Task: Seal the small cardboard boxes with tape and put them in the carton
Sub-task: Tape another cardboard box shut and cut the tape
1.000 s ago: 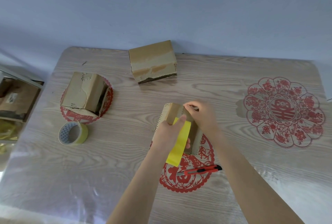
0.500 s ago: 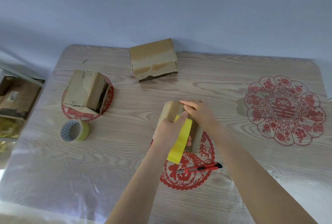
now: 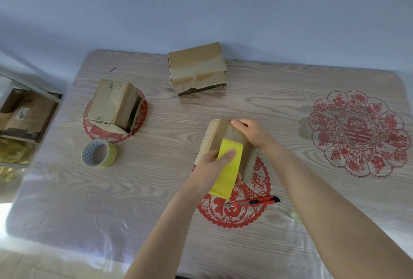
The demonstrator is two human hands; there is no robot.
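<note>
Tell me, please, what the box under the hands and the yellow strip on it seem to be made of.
The box looks like matt brown corrugated cardboard: a fluted edge shows along its left side. The yellow strip seems to be smooth plastic adhesive tape, the colour of the roll; which film it is, I cannot tell.

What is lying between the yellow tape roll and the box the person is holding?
Nothing: the head view shows only bare wood-grain table between the tape roll and the held box.
</note>
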